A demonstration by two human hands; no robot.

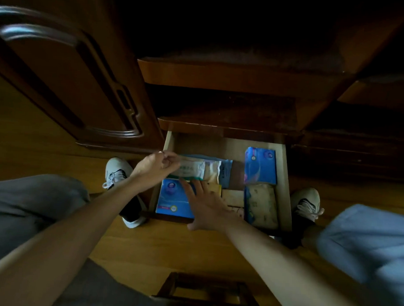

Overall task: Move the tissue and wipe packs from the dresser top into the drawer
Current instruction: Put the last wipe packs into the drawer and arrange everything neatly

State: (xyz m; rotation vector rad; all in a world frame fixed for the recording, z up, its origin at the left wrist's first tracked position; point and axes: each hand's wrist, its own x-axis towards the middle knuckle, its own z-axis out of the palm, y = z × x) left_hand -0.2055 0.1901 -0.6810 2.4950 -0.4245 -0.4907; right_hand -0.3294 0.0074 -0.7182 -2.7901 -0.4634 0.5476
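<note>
Head view: left hand (pixel 157 166) pinches a wipe pack (pixel 195 168) over the drawer (pixel 285 179); right hand (pixel 205 204) lies flat, fingers spread. Next, probably, lowering it beside the tissue packs (pixel 260 165).

Left hand (pixel 157 166) pinching wipe pack (pixel 195 168) — seemingly — over drawer (pixel 285 179).

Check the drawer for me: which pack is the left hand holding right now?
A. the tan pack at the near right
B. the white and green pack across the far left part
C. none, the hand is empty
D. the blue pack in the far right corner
B: the left hand pinches the end of the white and green pack over the open drawer, while the right hand lies flat, spread over the packs nearer the person.
</note>
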